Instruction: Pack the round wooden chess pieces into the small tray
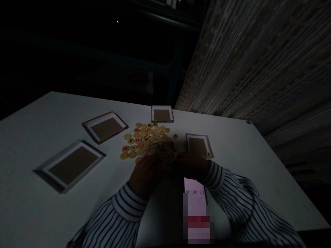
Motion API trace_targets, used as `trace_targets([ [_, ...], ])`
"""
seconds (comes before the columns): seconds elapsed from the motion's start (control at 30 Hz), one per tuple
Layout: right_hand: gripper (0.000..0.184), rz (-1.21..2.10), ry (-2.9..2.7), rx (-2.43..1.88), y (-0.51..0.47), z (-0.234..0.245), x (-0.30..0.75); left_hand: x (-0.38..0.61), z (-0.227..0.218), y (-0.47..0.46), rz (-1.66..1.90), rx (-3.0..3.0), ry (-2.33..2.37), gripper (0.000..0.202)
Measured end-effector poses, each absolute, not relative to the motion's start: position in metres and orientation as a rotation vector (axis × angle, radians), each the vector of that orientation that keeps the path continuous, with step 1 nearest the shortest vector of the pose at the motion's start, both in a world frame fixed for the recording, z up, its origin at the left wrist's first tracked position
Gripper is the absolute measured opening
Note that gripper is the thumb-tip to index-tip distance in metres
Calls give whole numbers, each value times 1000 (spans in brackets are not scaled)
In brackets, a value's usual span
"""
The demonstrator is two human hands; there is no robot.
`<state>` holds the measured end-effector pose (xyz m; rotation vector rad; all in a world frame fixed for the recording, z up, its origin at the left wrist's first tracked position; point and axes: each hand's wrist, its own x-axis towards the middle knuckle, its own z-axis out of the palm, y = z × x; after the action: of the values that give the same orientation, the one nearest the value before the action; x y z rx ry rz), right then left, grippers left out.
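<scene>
A spread of round wooden xiangqi pieces (143,133) lies on the white table, some showing red or black characters and others plain. My left hand (146,172) rests at the near edge of the pile, its fingers lost in shadow. Across from it, my right hand (191,163) reaches in from the right, also too dark to make out its fingers. Between the two hands the pieces are dim and partly hidden. One piece (208,154) sits on the near right corner of the right-hand box lid (199,135), just beyond my right wrist.
Shallow trays stand around the pile: one far back (162,121), one at the left (117,117), and a larger one nearer left (97,160). A phone (194,187) showing a timer lies below my right wrist. Vertical blinds (253,62) hang along the right side.
</scene>
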<state>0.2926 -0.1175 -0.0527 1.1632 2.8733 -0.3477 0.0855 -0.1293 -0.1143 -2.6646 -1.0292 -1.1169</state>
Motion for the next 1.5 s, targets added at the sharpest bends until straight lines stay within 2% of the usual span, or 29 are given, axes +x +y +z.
trace_targets([
  [0.13, 21, -322, 2801, 1201, -119, -49, 296, 84, -118, -129, -1156, -2674, -1085, 22],
  [0.4, 16, -379, 3128, 1363, -127, -54, 301, 91, -108, -133, -1226, -2784, -1401, 30],
  [0.77, 18, -377, 3359, 1608, -144, -53, 304, 122, -80, -140, -1723, -3040, -2249, 35],
  [0.93, 15, -405, 3330, 1669, -150, -49, 308, 129, -70, -137, -1767, -3082, -2553, 37],
  [1.17, 16, -504, 3372, 1710, -155, -53, 317, 137, -62, -134, -1827, -3147, -2571, 32],
  [1.33, 33, -449, 3485, 1733, -156, -62, 327, 145, -56, -133, -1748, -3156, -2596, 35],
  [1.5, 24, -464, 3495, 1824, -158, -63, 333, 156, -52, -133, -1621, -3161, -2623, 41],
])
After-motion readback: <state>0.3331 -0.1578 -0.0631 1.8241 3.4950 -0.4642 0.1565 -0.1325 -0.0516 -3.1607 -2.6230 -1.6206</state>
